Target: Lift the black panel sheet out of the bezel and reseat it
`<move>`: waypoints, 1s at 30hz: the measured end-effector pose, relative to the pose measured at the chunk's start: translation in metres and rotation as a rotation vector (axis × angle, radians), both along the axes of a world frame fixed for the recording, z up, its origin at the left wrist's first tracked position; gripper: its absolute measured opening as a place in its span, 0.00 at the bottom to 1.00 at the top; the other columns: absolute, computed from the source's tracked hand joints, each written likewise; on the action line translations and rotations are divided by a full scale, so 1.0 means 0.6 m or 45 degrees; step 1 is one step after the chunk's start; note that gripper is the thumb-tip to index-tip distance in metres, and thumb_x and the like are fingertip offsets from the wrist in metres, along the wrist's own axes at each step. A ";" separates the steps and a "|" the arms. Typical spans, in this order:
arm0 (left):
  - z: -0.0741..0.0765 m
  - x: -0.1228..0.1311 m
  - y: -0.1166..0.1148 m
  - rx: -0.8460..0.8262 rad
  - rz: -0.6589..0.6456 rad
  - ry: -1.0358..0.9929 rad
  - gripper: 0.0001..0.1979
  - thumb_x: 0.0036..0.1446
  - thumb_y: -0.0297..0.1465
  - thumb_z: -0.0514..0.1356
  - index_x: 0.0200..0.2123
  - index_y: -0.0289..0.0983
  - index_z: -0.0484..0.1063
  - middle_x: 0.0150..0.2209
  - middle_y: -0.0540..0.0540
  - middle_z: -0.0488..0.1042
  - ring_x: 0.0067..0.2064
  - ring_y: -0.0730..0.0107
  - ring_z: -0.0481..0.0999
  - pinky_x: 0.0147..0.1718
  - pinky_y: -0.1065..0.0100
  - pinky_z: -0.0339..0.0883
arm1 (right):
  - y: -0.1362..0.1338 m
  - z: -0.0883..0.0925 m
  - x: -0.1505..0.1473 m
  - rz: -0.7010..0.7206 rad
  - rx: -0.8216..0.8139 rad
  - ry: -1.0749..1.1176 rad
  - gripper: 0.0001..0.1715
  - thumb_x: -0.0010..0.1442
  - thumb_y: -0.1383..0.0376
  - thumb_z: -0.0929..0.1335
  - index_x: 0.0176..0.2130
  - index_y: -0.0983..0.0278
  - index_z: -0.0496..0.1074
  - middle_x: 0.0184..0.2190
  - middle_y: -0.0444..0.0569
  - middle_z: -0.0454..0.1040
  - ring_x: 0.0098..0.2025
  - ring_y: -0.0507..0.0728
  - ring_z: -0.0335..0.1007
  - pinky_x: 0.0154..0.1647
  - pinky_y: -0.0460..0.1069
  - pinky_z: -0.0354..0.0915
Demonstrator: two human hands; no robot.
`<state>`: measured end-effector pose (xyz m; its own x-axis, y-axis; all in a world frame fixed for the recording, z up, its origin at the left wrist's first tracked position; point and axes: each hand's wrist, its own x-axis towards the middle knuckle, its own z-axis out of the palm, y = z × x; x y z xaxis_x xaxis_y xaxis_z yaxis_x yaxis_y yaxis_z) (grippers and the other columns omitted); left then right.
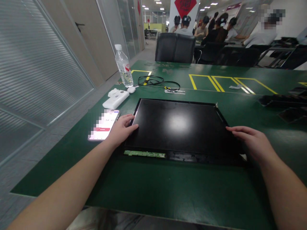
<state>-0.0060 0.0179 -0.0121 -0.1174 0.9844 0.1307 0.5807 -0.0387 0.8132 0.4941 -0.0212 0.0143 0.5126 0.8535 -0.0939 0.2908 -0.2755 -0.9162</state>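
Observation:
A flat black display panel [177,126] lies on the green table [168,188], with a green circuit strip [144,154] along its near edge. My left hand [121,129] rests on the panel's left edge, fingers stretched out and lying on the corner. My right hand [251,140] lies on the panel's right edge, fingers extended flat along it. Neither hand lifts the panel off the table.
A lit phone [104,124] lies just left of my left hand. Behind it are a white device [115,99], a water bottle [124,67] and a black cable [158,81]. Yellow marked boxes [223,83] cross the table. Dark parts [283,102] sit at right. People sit at the back.

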 end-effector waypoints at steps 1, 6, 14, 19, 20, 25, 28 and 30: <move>0.000 0.000 0.000 -0.026 -0.017 -0.040 0.29 0.49 0.45 0.71 0.52 0.39 0.85 0.67 0.36 0.75 0.65 0.42 0.77 0.67 0.48 0.68 | 0.000 -0.001 0.001 0.003 -0.004 0.006 0.17 0.32 0.55 0.76 0.28 0.55 0.84 0.42 0.50 0.87 0.55 0.69 0.77 0.64 0.61 0.65; 0.002 0.000 -0.001 -0.085 -0.044 -0.143 0.31 0.47 0.46 0.72 0.53 0.38 0.84 0.70 0.34 0.71 0.69 0.40 0.72 0.71 0.47 0.62 | 0.003 -0.006 0.005 0.016 0.005 0.041 0.15 0.33 0.56 0.76 0.27 0.55 0.84 0.41 0.49 0.87 0.55 0.67 0.77 0.61 0.58 0.66; 0.002 -0.004 0.000 -0.091 -0.057 -0.104 0.30 0.46 0.45 0.72 0.53 0.40 0.84 0.69 0.37 0.71 0.69 0.42 0.71 0.71 0.46 0.61 | 0.007 -0.014 0.018 0.034 0.031 0.057 0.16 0.32 0.56 0.77 0.27 0.56 0.83 0.40 0.49 0.87 0.42 0.61 0.73 0.41 0.54 0.65; 0.002 -0.004 -0.001 -0.080 -0.075 -0.129 0.30 0.47 0.45 0.72 0.53 0.40 0.84 0.69 0.37 0.71 0.69 0.41 0.71 0.71 0.46 0.62 | 0.009 -0.015 0.018 0.025 0.040 0.088 0.14 0.31 0.57 0.77 0.25 0.56 0.83 0.39 0.49 0.87 0.43 0.61 0.73 0.42 0.53 0.65; 0.002 -0.004 -0.001 -0.078 -0.077 -0.122 0.29 0.47 0.45 0.72 0.53 0.41 0.84 0.69 0.37 0.71 0.69 0.41 0.71 0.71 0.46 0.62 | 0.009 -0.015 0.018 0.024 0.039 0.091 0.14 0.32 0.57 0.77 0.25 0.56 0.83 0.39 0.49 0.87 0.43 0.61 0.74 0.42 0.54 0.65; 0.003 -0.005 -0.002 -0.077 -0.080 -0.048 0.29 0.48 0.44 0.72 0.53 0.40 0.84 0.69 0.36 0.71 0.69 0.40 0.72 0.70 0.45 0.63 | 0.007 -0.010 0.013 0.018 0.029 0.106 0.15 0.31 0.58 0.77 0.25 0.56 0.82 0.39 0.49 0.87 0.43 0.61 0.74 0.42 0.53 0.65; 0.005 -0.005 -0.002 -0.079 -0.086 0.000 0.29 0.49 0.45 0.71 0.53 0.40 0.84 0.69 0.36 0.71 0.68 0.39 0.72 0.70 0.44 0.63 | 0.005 -0.007 0.010 0.018 0.033 0.087 0.15 0.30 0.58 0.76 0.25 0.58 0.82 0.39 0.50 0.87 0.45 0.61 0.74 0.42 0.52 0.65; 0.007 -0.004 -0.003 -0.084 -0.093 0.029 0.29 0.49 0.45 0.70 0.54 0.39 0.83 0.69 0.35 0.70 0.69 0.39 0.71 0.70 0.45 0.63 | 0.004 -0.007 0.009 0.016 0.036 0.084 0.15 0.31 0.58 0.76 0.25 0.58 0.82 0.39 0.51 0.87 0.46 0.61 0.75 0.42 0.52 0.65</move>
<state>-0.0085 0.0160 -0.0081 -0.0430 0.9968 0.0674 0.5968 -0.0285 0.8019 0.4993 -0.0186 0.0099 0.4950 0.8628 -0.1026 0.2332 -0.2457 -0.9409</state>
